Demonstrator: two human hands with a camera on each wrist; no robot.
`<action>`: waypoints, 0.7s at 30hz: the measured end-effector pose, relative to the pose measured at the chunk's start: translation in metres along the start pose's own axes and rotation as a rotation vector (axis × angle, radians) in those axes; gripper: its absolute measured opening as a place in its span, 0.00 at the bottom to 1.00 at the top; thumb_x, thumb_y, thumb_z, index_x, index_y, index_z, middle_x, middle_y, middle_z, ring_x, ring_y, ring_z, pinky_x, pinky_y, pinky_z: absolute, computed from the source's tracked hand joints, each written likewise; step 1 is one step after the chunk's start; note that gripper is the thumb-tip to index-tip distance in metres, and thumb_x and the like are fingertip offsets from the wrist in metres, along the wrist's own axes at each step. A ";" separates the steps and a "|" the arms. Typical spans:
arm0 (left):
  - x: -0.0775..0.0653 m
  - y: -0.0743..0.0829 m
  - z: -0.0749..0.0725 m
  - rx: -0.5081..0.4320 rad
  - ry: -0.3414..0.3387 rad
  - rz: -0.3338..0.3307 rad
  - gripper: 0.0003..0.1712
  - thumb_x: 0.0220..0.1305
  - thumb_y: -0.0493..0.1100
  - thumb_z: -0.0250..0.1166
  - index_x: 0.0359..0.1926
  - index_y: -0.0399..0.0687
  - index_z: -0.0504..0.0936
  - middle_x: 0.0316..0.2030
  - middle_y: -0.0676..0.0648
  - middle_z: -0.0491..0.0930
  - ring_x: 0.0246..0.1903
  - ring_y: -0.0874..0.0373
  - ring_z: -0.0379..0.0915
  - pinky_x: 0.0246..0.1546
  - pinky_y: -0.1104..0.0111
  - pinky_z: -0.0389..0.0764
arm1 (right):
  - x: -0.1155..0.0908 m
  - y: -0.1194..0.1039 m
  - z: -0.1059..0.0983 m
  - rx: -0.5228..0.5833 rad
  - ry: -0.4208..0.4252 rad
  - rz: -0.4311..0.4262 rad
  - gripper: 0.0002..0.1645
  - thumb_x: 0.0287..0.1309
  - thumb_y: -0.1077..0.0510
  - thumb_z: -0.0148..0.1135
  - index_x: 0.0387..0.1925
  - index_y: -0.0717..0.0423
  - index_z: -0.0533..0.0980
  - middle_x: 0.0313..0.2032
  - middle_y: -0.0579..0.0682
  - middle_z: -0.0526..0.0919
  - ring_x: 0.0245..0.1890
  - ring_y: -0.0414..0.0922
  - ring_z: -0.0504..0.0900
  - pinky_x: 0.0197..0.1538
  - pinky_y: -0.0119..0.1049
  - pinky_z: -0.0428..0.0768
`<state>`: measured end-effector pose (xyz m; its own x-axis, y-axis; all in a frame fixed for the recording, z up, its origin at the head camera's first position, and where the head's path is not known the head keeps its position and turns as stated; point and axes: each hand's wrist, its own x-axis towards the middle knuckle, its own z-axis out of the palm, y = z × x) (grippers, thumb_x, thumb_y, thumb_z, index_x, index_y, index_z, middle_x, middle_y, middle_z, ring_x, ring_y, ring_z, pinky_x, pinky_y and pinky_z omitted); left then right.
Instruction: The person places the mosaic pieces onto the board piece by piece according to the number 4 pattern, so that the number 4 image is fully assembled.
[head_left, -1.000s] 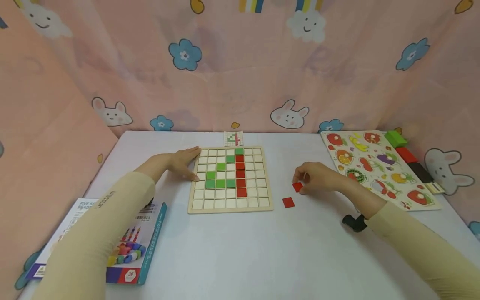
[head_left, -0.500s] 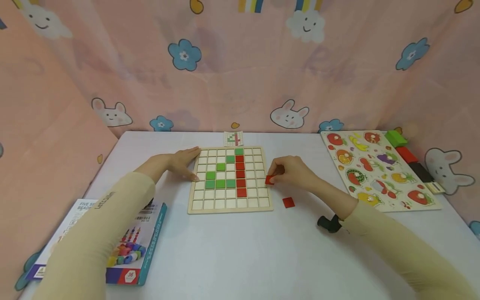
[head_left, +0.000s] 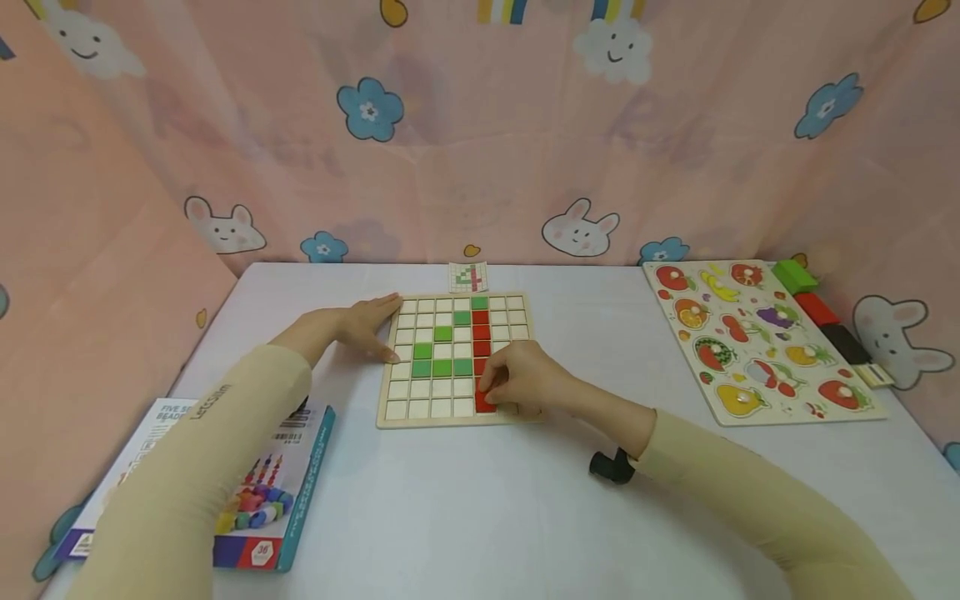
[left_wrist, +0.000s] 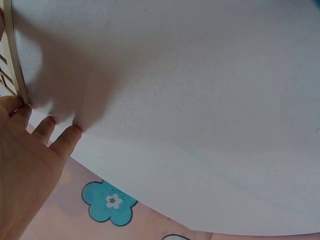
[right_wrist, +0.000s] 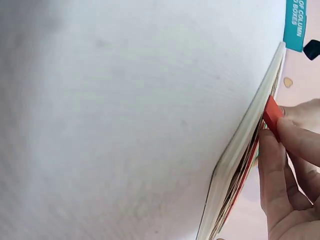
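A wooden grid board (head_left: 427, 423) lies on the table with green tiles (head_left: 442, 367) and a column of red tiles (head_left: 481, 332) in its cells. My left hand (head_left: 363, 327) rests against the board's left edge, fingers extended, thumb near the side. My right hand (head_left: 525, 377) pinches a red tile (right_wrist: 272, 116) between thumb and fingertips at the bottom of the red column. In the right wrist view that tile stands tilted above the board's near edge. Part of the board's right side is hidden by my right hand.
A small pattern card (head_left: 468, 277) lies behind the board. At right is a fruit puzzle board (head_left: 738, 350), with green, red and black blocks (head_left: 795, 277) beside it. A boxed set (head_left: 300, 492) lies at left, partly under my left arm.
My right hand has carried the red tile leftward from the table onto the board's bottom row. The other loose red tile is now out of sight near my right arm. My left hand has stayed put.
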<state>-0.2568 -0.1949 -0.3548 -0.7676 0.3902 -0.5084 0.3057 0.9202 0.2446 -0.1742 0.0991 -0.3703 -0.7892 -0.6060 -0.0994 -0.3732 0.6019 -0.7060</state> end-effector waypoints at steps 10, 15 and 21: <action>0.000 -0.001 0.000 -0.008 0.005 0.007 0.62 0.60 0.58 0.68 0.78 0.38 0.38 0.79 0.36 0.34 0.78 0.33 0.32 0.78 0.40 0.43 | -0.005 -0.003 0.003 -0.130 -0.015 -0.037 0.05 0.50 0.65 0.73 0.28 0.51 0.88 0.29 0.44 0.89 0.31 0.34 0.79 0.33 0.24 0.79; -0.001 0.000 -0.001 -0.006 -0.001 0.008 0.62 0.61 0.58 0.68 0.78 0.38 0.38 0.79 0.36 0.34 0.78 0.33 0.32 0.78 0.40 0.44 | -0.008 0.011 -0.008 -0.165 -0.062 -0.036 0.09 0.51 0.63 0.72 0.35 0.48 0.87 0.31 0.40 0.86 0.32 0.36 0.78 0.37 0.27 0.79; -0.002 0.001 -0.002 0.002 -0.007 0.007 0.62 0.61 0.58 0.68 0.78 0.38 0.37 0.79 0.36 0.34 0.78 0.32 0.33 0.77 0.40 0.44 | -0.019 0.041 -0.038 -0.191 -0.071 -0.001 0.08 0.56 0.59 0.70 0.38 0.47 0.85 0.34 0.41 0.85 0.35 0.39 0.78 0.41 0.30 0.80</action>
<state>-0.2564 -0.1948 -0.3522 -0.7617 0.3969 -0.5122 0.3124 0.9174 0.2463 -0.1932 0.1551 -0.3712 -0.7547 -0.6379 -0.1530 -0.4651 0.6848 -0.5611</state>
